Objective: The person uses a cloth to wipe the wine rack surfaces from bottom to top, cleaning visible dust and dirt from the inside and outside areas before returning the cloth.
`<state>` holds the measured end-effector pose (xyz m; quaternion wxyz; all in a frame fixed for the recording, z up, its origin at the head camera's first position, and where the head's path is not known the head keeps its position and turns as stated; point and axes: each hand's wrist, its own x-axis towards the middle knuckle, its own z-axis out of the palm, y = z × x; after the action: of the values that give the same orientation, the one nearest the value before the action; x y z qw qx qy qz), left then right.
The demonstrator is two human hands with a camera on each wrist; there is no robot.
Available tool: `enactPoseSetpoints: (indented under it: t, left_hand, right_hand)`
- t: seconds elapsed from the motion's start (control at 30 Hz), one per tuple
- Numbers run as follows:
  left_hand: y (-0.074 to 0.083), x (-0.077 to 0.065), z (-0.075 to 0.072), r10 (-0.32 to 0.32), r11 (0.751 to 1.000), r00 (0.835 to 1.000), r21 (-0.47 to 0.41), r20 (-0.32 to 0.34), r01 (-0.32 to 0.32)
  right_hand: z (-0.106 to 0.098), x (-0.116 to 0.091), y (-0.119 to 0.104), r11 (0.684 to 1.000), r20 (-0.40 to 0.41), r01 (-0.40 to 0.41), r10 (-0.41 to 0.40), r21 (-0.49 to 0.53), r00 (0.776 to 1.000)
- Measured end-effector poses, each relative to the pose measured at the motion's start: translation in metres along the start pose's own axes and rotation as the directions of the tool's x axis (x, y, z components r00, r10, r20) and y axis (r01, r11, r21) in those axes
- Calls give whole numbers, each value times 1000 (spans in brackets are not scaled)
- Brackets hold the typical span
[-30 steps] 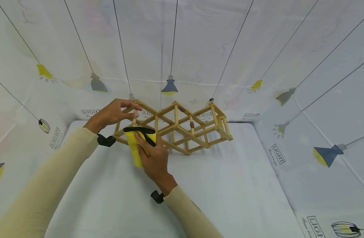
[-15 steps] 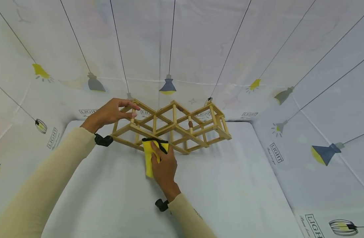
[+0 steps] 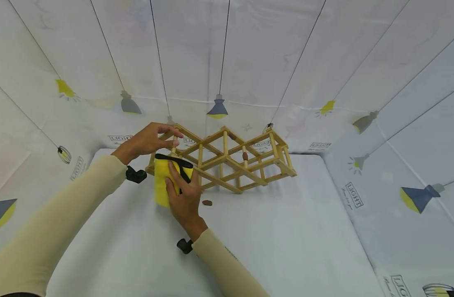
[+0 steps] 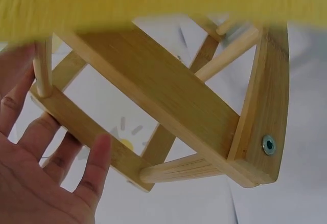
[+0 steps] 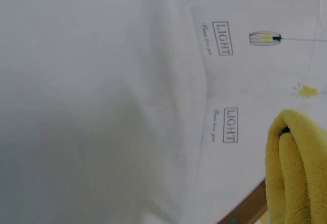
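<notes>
A person in cream sleeves (image 3: 67, 214) works at a white-covered bench (image 3: 286, 231), where a pale wooden lattice rack (image 3: 225, 142) stands near the far edge. The left hand (image 3: 149, 140) holds the rack by its left end, thumb and forefinger about an upright dowel (image 4: 44, 70), the other fingers spread along a slat beneath. The right hand (image 3: 186, 198) grips a folded yellow cloth (image 3: 161, 185) with black trim, its thumb laid over the near face. The cloth covers part of the rack's left section from where I stand; I cannot tell how firmly it meets the wood. A small brown piece (image 3: 207, 203) lies on the bench, just in front of the rack and to the right of the right hand, while a brown band (image 3: 245, 156) shows on a dowel farther right. A round metal bolt (image 4: 269, 144) marks one joint. Behind, pale wall sheeting (image 3: 249, 53) carries printed hanging lamps (image 3: 217, 107) and the boxed word "LIGHT." A black device (image 3: 136, 175) sits at the left wrist.
</notes>
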<state>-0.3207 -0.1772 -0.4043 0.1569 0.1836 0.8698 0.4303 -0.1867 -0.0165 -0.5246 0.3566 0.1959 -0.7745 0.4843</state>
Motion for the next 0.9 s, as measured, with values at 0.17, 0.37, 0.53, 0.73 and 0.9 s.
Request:
enactPoseSetpoints:
  t: [0.17, 0.37, 0.53, 0.73, 0.9]
  left_hand:
    - [0, 3, 4, 16, 1000, 1000, 6, 1, -16]
    - [1, 3, 2, 19, 1000, 1000, 6, 3, -19]
    - [2, 3, -1, 27, 999, 1000, 29, 0, -27]
    - [4, 1, -1, 37, 999, 999, 14, 3, -37]
    - [6, 0, -1, 38, 999, 999, 2, 7, -38]
  right_hand:
    - [19, -7, 3, 992, 64, -112, 116, -54, 991]
    - [27, -20, 4, 957, 243, -284, 289, -56, 926]
    - [22, -15, 2, 979, 96, -195, 189, 52, 977]
    - [26, -8, 3, 978, 109, -197, 188, 72, 976]
    - [28, -15, 3, 908, 370, -418, 394, -18, 841]
